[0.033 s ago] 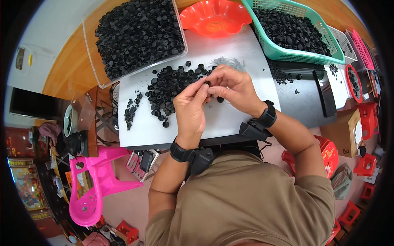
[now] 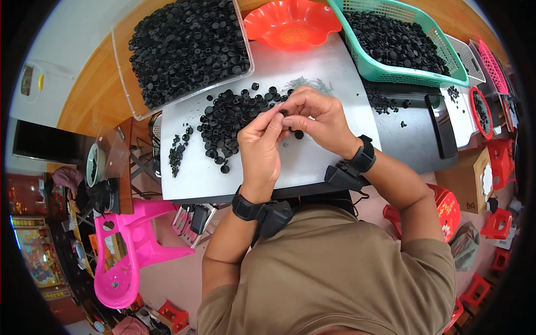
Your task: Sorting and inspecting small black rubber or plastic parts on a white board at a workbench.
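Here, pinching a small black cap [image 2: 283, 113] between fingers of left hand [image 2: 260, 149] and right hand [image 2: 316, 120], above the desk [image 2: 312, 67].

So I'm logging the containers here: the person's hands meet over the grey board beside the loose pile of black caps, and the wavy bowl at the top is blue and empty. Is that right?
Not quite: the wavy bowl is orange-red, not blue, as the head view shows. It is empty, and both hands, left hand and right hand, do meet over the grey board beside the loose pile of black caps.
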`<act>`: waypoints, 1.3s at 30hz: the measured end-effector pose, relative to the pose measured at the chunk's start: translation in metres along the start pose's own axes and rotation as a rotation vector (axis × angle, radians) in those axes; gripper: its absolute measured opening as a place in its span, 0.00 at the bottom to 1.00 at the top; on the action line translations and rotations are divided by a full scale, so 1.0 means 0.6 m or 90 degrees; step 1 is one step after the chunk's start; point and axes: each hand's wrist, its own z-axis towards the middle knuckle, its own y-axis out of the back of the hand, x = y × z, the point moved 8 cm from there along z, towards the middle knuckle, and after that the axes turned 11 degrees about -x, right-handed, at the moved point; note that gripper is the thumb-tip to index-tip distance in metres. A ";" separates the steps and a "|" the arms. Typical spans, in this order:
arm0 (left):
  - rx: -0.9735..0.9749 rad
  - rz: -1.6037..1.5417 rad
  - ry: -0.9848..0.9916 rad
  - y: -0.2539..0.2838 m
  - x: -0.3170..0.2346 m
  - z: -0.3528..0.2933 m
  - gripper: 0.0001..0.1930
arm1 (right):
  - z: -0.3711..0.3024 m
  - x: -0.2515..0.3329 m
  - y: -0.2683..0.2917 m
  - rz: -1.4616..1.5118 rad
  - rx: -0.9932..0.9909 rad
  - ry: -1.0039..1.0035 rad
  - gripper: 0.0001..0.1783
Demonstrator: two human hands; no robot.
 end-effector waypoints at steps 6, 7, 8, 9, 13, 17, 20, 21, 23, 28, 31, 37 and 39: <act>0.099 0.097 -0.018 -0.020 -0.015 -0.008 0.13 | 0.006 0.003 0.015 -0.048 -0.035 0.067 0.06; 0.100 0.098 -0.017 -0.019 -0.014 -0.008 0.13 | 0.006 -0.001 0.017 -0.055 -0.043 0.053 0.06; 0.092 0.176 -0.059 -0.015 -0.017 -0.008 0.13 | 0.007 0.002 0.018 -0.055 -0.043 0.053 0.06; 0.084 0.255 -0.100 -0.013 -0.021 -0.008 0.13 | 0.010 -0.007 0.024 0.009 -0.061 -0.025 0.06; 0.128 0.712 -0.377 -0.037 -0.024 -0.030 0.10 | 0.026 -0.001 0.050 0.123 -0.116 -0.084 0.07; 0.156 0.876 -0.520 -0.063 -0.007 -0.038 0.10 | 0.032 -0.006 0.055 0.152 -0.101 -0.105 0.08; 0.164 0.868 -0.538 -0.070 -0.012 -0.036 0.10 | 0.032 -0.013 0.049 0.121 -0.068 -0.133 0.07; 0.159 0.869 -0.540 -0.067 -0.015 -0.034 0.10 | 0.029 -0.014 0.043 0.130 -0.037 -0.154 0.07; 0.151 0.763 -0.482 -0.054 -0.022 -0.028 0.10 | 0.022 -0.014 0.035 0.122 -0.003 -0.184 0.08; 0.093 0.434 -0.180 -0.009 -0.026 0.002 0.08 | 0.011 -0.010 0.015 0.106 0.061 -0.154 0.08; 0.085 0.374 -0.255 -0.006 -0.048 -0.004 0.13 | 0.008 -0.007 0.006 0.100 0.068 -0.134 0.08; 0.102 0.225 -0.209 0.001 -0.043 -0.009 0.14 | 0.014 -0.011 0.010 0.109 0.048 -0.154 0.07; 0.107 0.197 -0.192 0.005 -0.040 -0.004 0.14 | 0.012 -0.009 0.011 0.109 0.046 -0.155 0.06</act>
